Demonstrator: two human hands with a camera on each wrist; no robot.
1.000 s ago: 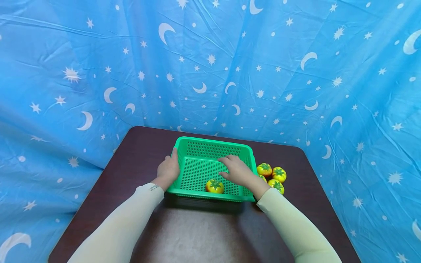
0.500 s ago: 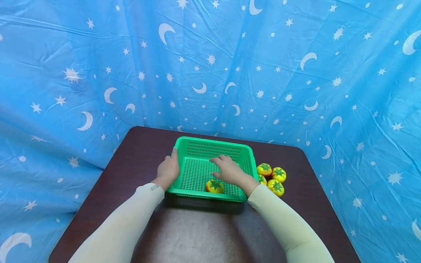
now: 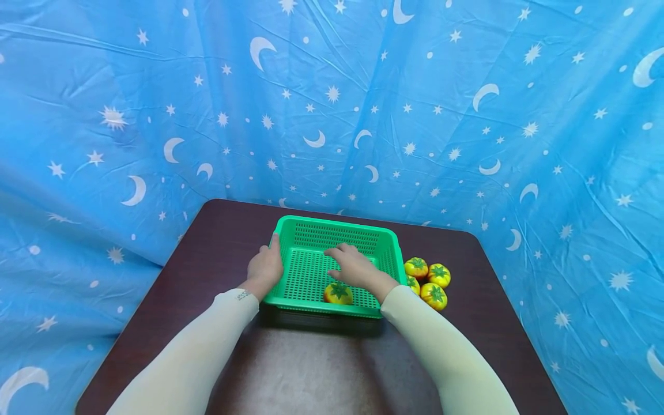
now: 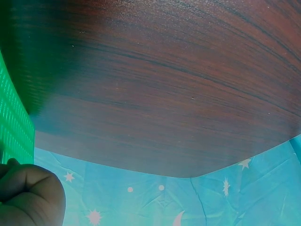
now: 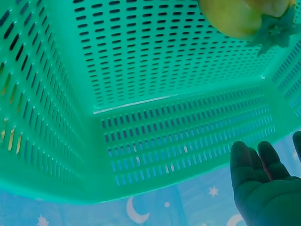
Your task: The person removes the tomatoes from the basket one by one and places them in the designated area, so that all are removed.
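A green perforated plastic basket sits on the dark table. Its left rim is gripped by my left hand, thumb along the top edge; the left wrist view shows the curled fingers at the basket's side wall. My right hand hovers over the inside of the basket, fingers extended and holding nothing. Below it, near the front wall, a yellow-red tomato with a green star-shaped calyx lies on the basket floor. The right wrist view has that tomato at the top, apart from the right hand.
Several similar tomatoes cluster on the table just right of the basket, one partly hidden by its rim. The wood-grain table has rounded far corners. A blue curtain with white moons and stars hangs behind and at both sides.
My right hand has moved left, from the basket's right side toward its middle, with the forearm following. My left hand, the basket and the tomatoes have stayed in place.
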